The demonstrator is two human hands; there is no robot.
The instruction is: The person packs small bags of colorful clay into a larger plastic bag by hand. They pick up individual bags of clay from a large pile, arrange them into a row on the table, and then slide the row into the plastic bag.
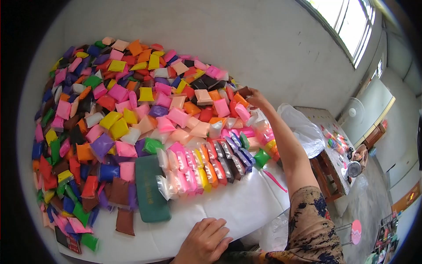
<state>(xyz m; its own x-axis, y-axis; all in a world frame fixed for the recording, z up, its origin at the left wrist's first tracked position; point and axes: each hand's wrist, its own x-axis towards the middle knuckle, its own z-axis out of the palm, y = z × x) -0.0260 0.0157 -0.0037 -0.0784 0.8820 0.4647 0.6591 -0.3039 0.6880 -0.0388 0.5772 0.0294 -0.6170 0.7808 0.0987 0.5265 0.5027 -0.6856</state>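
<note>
Fingers of my right hand (pixel 256 97) pinch a brown packet (pixel 244 91) by the worktop's (pixel 237 207) far edge. My left hand (pixel 205 240) lies flat, released, at the near edge. I'd lift straight, sparing the pile (pixel 118 110).

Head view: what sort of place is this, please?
Probably a small packing workshop, perhaps at home. A white-covered table is heaped with small coloured packets, filled clear bags lie in a row, and a fan stands beyond the bare wall.
</note>
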